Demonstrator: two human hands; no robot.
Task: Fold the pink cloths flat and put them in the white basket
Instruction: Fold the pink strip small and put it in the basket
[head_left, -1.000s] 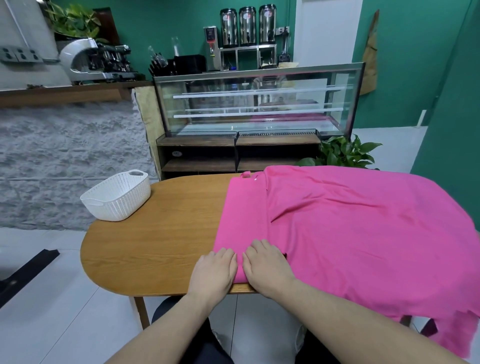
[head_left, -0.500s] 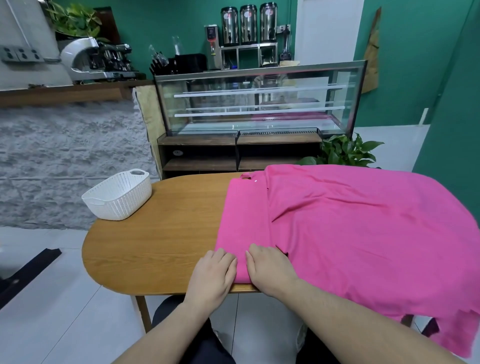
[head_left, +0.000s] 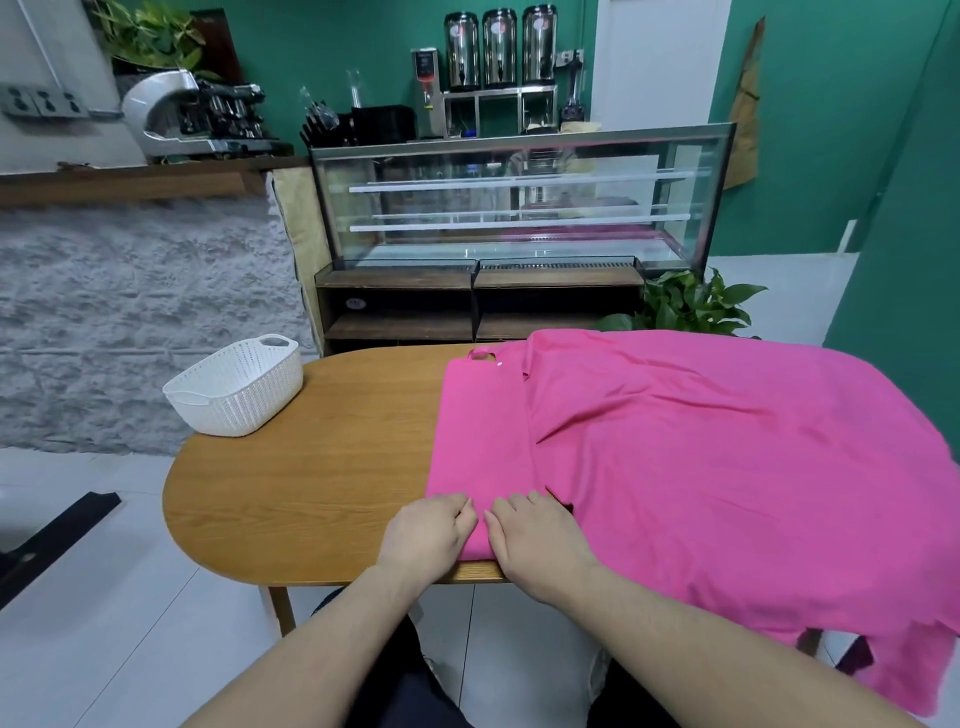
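Both hands lie side by side at the near edge of the wooden table (head_left: 311, 499). The left hand (head_left: 428, 538) and the right hand (head_left: 540, 545) have their fingers bent down onto the near end of the pink cloth (head_left: 701, 467); whether they pinch it or only press it, I cannot tell. The cloth spreads away from the hands to the right and hangs over the table's edge. The white basket (head_left: 236, 387) stands far left, well apart from the cloth.
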